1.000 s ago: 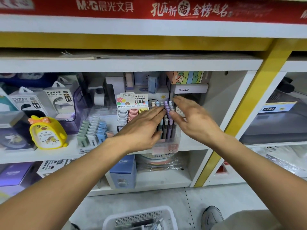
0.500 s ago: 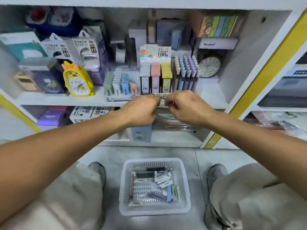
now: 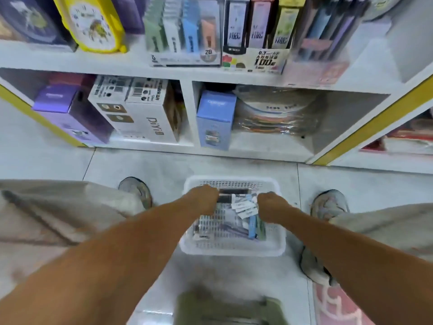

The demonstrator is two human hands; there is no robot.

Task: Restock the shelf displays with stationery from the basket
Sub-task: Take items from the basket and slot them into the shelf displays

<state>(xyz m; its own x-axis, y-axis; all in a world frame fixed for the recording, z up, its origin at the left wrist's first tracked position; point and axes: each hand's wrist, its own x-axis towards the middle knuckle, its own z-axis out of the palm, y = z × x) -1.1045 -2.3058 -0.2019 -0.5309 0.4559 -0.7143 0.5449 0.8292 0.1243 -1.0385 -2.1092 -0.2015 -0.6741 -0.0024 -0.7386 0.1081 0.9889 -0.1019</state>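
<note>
Basket (image 3: 234, 248): white plastic, perforated mesh walls, matt, at 6 o'clock on the floor.
Floor (image 3: 246, 165): pale grey tiles, smooth, faint sheen, thin grout lines.
Shelf (image 3: 105, 64): white painted board, smooth, matt; yellow edge trim at 3 o'clock.
Alarm clock (image 3: 91, 22): yellow plastic, glossy, at 11 o'clock.
White box (image 3: 145, 116): printed cardboard, matt.
Blue box (image 3: 214, 120): cardboard, slight satin finish.
Stacked discs (image 3: 276, 116): wrapped in clear glossy film, wrinkled.
Trousers (image 3: 54, 207): beige cloth, matt, at 9 o'clock.
</note>
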